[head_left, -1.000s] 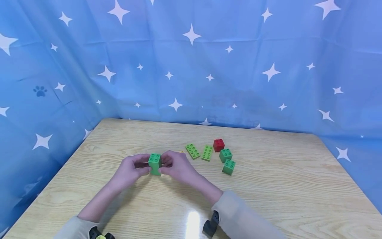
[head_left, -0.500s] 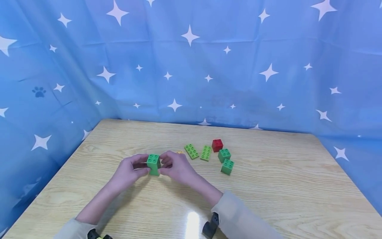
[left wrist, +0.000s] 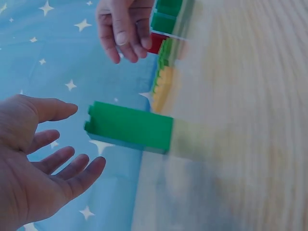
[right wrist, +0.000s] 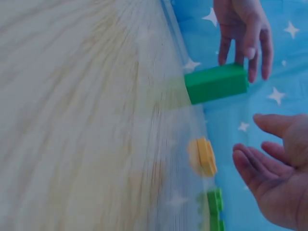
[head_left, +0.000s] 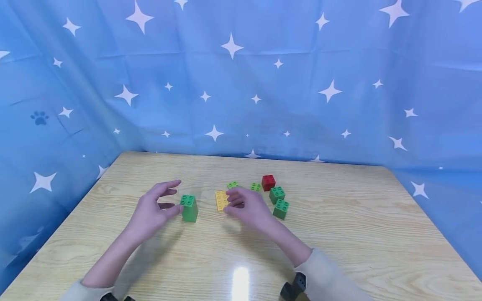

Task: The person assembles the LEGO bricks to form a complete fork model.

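A tall green toy brick stands upright on the wooden table, studs on top. Just left of it, my left hand holds nothing, its fingers and thumb spread apart; in the left wrist view the green brick stands free of those fingers. My right hand hovers to the right, loosely bent with nothing in its grasp. Its fingertips overlap the edge of a flat yellow brick in the head view. From the right wrist, the yellow brick lies between the tall brick and this hand.
Behind the right hand lie two flat lime-green bricks, partly covered. Farther right sit a red brick and two small green bricks. A blue star-patterned curtain hangs behind the wooden table.
Both hands have let go of the tall green brick, which stays standing. The right hand has moved right toward the flat yellow brick; the left has drawn slightly left and spread its fingers.
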A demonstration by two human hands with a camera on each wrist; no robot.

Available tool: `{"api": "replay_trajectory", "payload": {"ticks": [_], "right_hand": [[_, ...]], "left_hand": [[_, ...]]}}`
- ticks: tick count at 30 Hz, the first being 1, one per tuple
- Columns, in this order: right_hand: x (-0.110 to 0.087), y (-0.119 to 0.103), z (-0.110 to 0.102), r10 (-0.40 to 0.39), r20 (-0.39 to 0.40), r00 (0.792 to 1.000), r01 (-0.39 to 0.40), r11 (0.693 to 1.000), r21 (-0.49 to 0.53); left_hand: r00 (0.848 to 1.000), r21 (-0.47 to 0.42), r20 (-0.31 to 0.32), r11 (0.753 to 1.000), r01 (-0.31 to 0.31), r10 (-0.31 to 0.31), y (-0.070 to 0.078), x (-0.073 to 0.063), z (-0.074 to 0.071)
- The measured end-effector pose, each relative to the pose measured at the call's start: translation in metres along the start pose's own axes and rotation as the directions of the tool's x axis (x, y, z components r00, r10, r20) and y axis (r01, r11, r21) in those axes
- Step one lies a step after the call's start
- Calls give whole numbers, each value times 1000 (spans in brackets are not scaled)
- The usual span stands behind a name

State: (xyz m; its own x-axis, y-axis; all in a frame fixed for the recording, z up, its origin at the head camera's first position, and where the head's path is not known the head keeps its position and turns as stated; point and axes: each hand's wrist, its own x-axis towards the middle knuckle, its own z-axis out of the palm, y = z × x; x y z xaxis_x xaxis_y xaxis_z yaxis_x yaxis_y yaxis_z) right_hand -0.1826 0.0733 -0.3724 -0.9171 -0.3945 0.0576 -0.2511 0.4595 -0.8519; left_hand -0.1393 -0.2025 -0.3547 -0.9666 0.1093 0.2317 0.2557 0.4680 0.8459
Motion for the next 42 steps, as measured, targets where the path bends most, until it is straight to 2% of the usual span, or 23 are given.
{"api": "replay_trajectory", "payload": {"ticks": [7, 14, 18, 24, 28, 35, 38, 42], "right_hand": [[-14, 8, -15, -5, -39, 999, 4, 1000, -27], [-21, 13, -22, 13, -84, 996, -15, 1000, -25], [-23, 17, -24, 18, -114, 993, -22, 999, -30], [-24, 23, -26, 20, -156, 988, -32, 997, -75], [-24, 25, -27, 38, -176, 984, -58, 992, -110], [-19, 26, -28, 49, -201, 978, -84, 982, -167], [-16, 27, -26, 22, -214, 977, -70, 973, -221], [-10, 27, -23, -10, -229, 973, -61, 952, -301]], "left_hand": [[999, -51, -23, 998, -36, 35, 19, -4, 2], [992, -114, -28, 986, -123, 120, 33, -5, 13], [990, -121, -20, 982, -143, 142, 39, -5, 26], [985, -143, 27, 976, -164, 169, 44, -2, 53], [981, -141, 57, 975, -174, 183, 41, 8, 72], [993, -114, 86, 991, -64, 74, 31, 38, 104], [995, -133, 83, 990, -42, 54, 26, 50, 116], [996, -113, 77, 993, -28, 36, 21, 63, 128]]}}
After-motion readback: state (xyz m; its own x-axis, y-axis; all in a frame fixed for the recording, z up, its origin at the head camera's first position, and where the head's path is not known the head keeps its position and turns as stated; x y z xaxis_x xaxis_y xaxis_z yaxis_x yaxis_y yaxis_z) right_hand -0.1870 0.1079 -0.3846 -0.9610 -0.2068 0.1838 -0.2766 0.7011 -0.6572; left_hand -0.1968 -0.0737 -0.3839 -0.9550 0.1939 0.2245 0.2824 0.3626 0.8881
